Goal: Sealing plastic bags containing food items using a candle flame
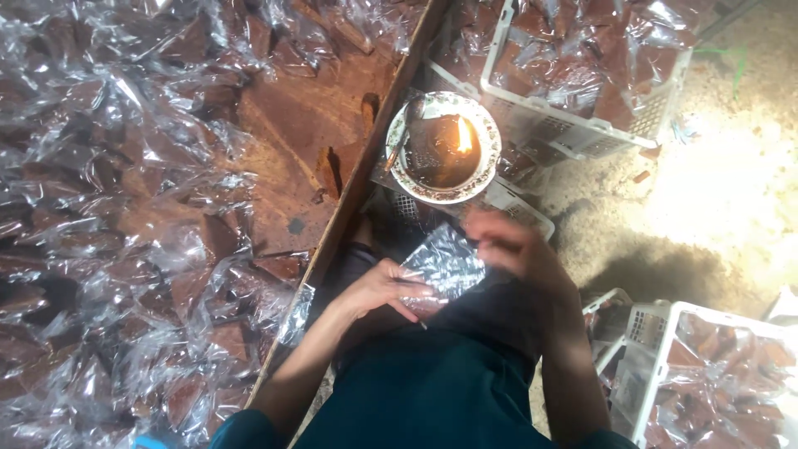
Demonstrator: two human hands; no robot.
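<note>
Hands, left hand [378, 287] and blurry right hand [511, 249], both grip a clear packet [445, 262] near the flame bowl [443, 148], probably for sealing.

1. The small packet [443, 264] held between the left hand [378, 289] and right hand [517, 246] is clear, glossy, crinkled plastic film.
2. At 9 o'clock, the heap of wrapped brown pieces [125, 208] shines in the same film.
3. The board edge [357, 179] looks like rough, matt wood.
4. At 1 o'clock, the white crate [582, 125] is perforated plastic.
5. The bowl [443, 148] has a speckled, worn rim.
</note>
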